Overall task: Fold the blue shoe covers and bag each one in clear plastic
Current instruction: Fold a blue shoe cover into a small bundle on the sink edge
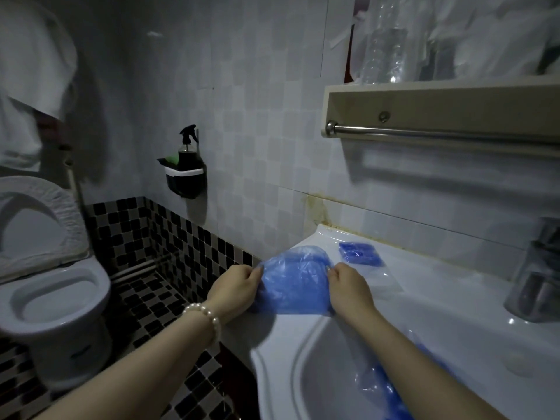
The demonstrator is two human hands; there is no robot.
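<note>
A blue shoe cover lies spread on the left rim of the white sink. My left hand pinches its left edge and my right hand pinches its right edge. Behind it, near the wall, sits a folded blue shoe cover inside a clear plastic bag. An empty clear bag lies flat to the right of my right hand. More blue shoe covers lie in the basin, partly hidden under my right forearm.
A chrome tap stands at the sink's right. A shelf with a metal towel bar hangs above. A toilet is at the left, and a black holder with a spray bottle is on the wall.
</note>
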